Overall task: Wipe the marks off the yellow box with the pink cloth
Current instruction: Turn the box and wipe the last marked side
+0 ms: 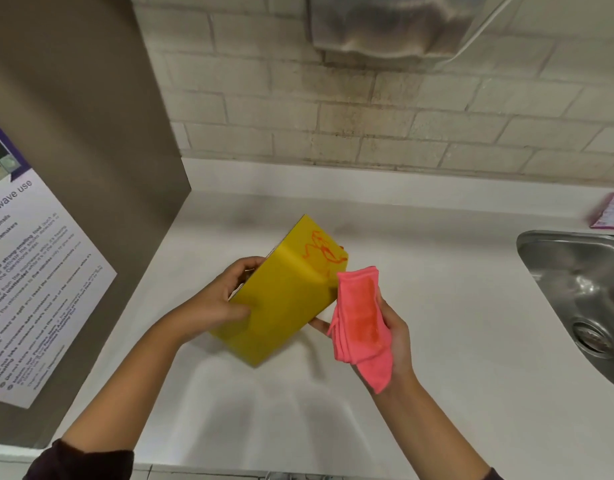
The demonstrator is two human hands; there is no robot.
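The yellow box (281, 299) is held tilted above the white counter, its broad face turned up toward me. Orange scribbled marks (321, 252) cover the far upper part of that face. My left hand (219, 303) grips the box by its left edge, thumb on the face. My right hand (390, 336) holds the folded pink cloth (362, 323) just right of the box, palm up, fingertips reaching under the box's lower right edge. An orange stain shows on the cloth's upward side. The cloth touches the box's right edge, clear of the marks.
A steel sink (575, 292) is set into the counter (437, 271) at the right. A grey panel with a microwave notice (32, 282) stands at the left. A brick wall and a dispenser (385, 26) are behind. A small pink packet (610, 209) lies at the far right.
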